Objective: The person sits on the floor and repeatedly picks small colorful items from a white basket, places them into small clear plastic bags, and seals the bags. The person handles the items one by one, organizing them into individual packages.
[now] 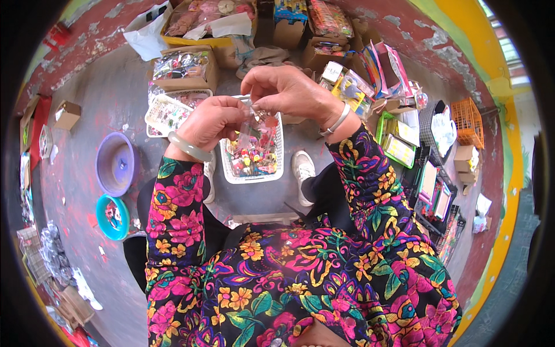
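Both hands meet above a white plastic basket that stands on the floor between the feet, filled with small colourful trinkets. My left hand, with a pale bangle at the wrist, pinches the upper edge of a small clear plastic bag. From the other side, the thumb and fingers of my right hand close at the bag's mouth. Just below those fingertips shows a small reddish-brown piece; whether it is inside the bag cannot be made out.
White baskets and a cardboard box of packets stand beyond the left hand. A purple basin and a teal basin sit at left. At right are a green basket, a black crate and an orange crate.
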Motion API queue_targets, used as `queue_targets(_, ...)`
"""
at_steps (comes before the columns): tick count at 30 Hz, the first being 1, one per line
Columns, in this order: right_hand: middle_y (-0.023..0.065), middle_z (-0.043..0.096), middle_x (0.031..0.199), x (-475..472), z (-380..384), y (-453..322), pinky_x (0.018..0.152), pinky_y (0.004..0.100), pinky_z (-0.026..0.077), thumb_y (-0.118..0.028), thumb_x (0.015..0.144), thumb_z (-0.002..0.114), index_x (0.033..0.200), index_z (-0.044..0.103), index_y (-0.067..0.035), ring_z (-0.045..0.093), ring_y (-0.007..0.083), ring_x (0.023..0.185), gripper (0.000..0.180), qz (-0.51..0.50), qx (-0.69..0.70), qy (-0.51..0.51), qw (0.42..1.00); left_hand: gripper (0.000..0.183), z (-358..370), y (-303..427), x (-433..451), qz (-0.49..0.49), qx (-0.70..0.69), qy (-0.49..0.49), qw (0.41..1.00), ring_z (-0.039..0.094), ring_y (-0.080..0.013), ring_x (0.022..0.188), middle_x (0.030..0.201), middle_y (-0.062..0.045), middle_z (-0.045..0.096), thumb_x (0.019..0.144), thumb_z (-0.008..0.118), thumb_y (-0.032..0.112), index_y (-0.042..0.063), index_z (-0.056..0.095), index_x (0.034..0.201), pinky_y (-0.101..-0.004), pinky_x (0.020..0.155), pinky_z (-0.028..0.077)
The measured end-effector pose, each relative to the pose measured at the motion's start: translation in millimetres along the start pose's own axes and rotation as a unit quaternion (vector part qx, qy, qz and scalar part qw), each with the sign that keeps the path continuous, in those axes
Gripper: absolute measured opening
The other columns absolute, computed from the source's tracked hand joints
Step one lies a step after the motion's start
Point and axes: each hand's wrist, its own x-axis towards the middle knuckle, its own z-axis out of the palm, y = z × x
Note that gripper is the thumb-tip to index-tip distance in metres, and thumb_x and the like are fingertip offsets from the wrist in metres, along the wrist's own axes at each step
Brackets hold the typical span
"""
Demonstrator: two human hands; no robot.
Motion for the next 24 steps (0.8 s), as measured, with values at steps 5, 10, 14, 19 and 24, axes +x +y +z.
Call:
queue_targets(5,0.0049,0.059,0.071,-0.9,0.5,-4.1,0.051,0.0238,0.045,0.002,0.074,0.056,0.093,0.054,0.0,0.056,0.0102,0.056,0.019,0.045,0.042,-0.004,0.998,0.008,-4.5,-1.9,2.9,-0.004,0.002,-0.008,1.0,0.054,-0.0077,0.062,0.08,-0.004,0.061,0.082,0.057,0.009,0.003,0.059,0.086,-0.0179,0.051,0.043)
queue_targets(10,0.0026,0.061,0.083,2.6,-2.0,9.5,0.061,0.0205,0.047,-0.004,0.079,0.059,0.101,0.058,0.002,0.057,0.0073,0.07,0.023,0.053,0.065,0.01,0.996,0.009,-7.2,-6.8,8.1,0.05,0.068,0.048,0.995,0.052,-0.0048,0.058,0.076,-0.002,0.062,0.083,0.055,0.007,0.002,0.061,0.085,-0.0155,0.048,0.04)
queue_targets(14,0.0001,0.062,0.081,6.4,-5.8,34.1,0.058,0.02,0.043,-0.008,0.079,0.061,0.095,0.063,-0.001,0.053,0.005,0.069,0.017,0.06,0.045,0.065,0.995,0.011,-19.4,-8.8,11.1,0.115,0.137,0.169,0.969,0.054,-0.0047,0.06,0.073,0.001,0.059,0.085,0.057,0.012,0.002,0.062,0.083,-0.016,0.052,0.045)
queue_targets(19,0.0009,0.061,0.075,14.9,7.3,86.0,0.057,0.0206,0.044,-0.008,0.077,0.06,0.09,0.063,-0.001,0.054,0.0064,0.065,0.016,0.21,0.042,0.002,0.977,0.012,-18.0,-4.7,5.5,0.159,0.116,0.202,0.959,0.058,-0.0068,0.066,0.078,-0.002,0.058,0.084,0.058,0.008,-0.003,0.06,0.088,-0.0188,0.064,0.051)
queue_targets(24,0.0121,0.064,0.072,9.2,39.8,169.5,0.063,0.0341,0.047,-0.009,0.065,0.058,0.078,0.067,-0.007,0.061,0.0242,0.068,0.016,0.174,-0.211,-0.062,0.96,0.014,-16.3,-2.2,3.5,0.19,0.144,0.198,0.951,0.059,-0.0079,0.068,0.078,-0.002,0.059,0.084,0.058,0.009,-0.004,0.06,0.09,-0.0193,0.066,0.051)
